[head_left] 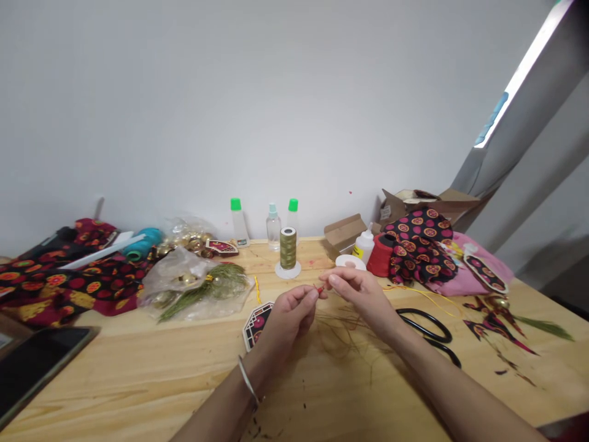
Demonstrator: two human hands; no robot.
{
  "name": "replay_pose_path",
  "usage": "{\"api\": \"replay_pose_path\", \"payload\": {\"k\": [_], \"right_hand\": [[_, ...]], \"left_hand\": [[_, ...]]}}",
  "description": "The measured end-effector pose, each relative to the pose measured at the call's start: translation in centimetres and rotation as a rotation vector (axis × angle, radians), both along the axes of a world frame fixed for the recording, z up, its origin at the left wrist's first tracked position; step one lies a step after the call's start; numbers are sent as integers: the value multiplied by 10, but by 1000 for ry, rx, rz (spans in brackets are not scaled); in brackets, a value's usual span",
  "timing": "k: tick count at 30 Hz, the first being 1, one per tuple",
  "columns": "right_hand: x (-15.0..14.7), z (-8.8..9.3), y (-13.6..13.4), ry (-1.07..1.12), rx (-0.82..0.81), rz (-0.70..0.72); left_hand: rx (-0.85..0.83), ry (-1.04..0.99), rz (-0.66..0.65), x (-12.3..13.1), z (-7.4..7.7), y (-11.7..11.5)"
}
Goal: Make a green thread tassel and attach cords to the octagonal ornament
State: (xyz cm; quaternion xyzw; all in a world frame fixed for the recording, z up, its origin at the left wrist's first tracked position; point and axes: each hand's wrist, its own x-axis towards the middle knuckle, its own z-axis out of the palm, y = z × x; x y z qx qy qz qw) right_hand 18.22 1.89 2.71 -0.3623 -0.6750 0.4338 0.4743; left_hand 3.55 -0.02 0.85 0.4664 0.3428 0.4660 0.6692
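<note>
My left hand [292, 313] pinches a small red piece [321, 290] between thumb and forefinger; its exact kind is too small to tell. My right hand [356, 291] is close beside it, thumb and fingertips pressed together, and what they hold is too fine to make out. Thin brownish threads [347, 328] trail below and between both hands. Partly behind my left hand lies an octagonal patterned ornament [254, 325] with a pale frame and a yellow cord [257, 290]. Black-handled scissors [430, 331] rest to the right of my right forearm.
An olive thread spool [288, 250] stands ahead, near green-capped bottles [238, 224]. Red thread [380, 256], a glue bottle [363, 247] and patterned fabric [423, 245] sit right. Leftward are a plastic bag with green tassels [202, 288], more fabric [83, 279] and a dark-screened device [39, 362].
</note>
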Motion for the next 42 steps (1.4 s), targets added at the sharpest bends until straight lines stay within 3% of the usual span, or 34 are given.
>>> {"api": "replay_pose_path", "payload": {"k": [4, 7, 10, 15, 22, 26, 36, 42], "right_hand": [[-1, 1, 0, 4, 17, 60], [-1, 0, 0, 8, 39, -13], [-1, -1, 0, -31, 65, -92], [-4, -2, -1, -96, 171, -81], [-6, -4, -1, -160, 288, -184], [-7, -6, -1, -99, 184, -184], [-16, -11, -5, 352, -363, -24], [-18, -19, -4, 528, -480, 53]], "left_hand": [[-7, -18, -23, 0, -1, 0], [47, -8, -24, -1, -2, 2], [70, -21, 39, -1, -2, 2], [25, 50, 175, -1, 0, 2], [33, 68, 257, 2, -1, 2], [13, 54, 278, 5, 1, 1], [42, 37, 305, 7, -2, 2], [72, 46, 305, 7, -3, 2]]}}
